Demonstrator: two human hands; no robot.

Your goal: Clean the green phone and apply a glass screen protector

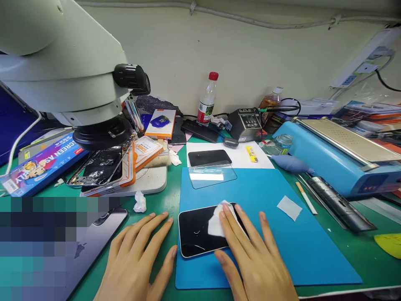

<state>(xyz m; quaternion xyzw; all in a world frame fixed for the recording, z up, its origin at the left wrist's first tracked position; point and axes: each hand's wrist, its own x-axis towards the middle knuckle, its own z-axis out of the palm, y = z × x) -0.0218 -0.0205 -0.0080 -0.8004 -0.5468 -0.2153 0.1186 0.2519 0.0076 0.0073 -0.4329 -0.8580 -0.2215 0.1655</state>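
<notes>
A phone lies face up on the blue mat, its black screen showing a few small wet-looking marks. My right hand rests on its right part with fingers spread, pressing a white wipe flat against the glass. To the phone's left, my left hand lies palm down, fingers apart and nothing in it, the thumb close to the phone's edge. Beyond the phone, a clear glass panel overlaps a second black-screened phone on white paper.
A microscope overhangs the left side, above phone parts and boxes. A blue heating-plate machine stands at right, near an air blower and a cigarette. A white patch lies on the mat; a purple phone sits at left.
</notes>
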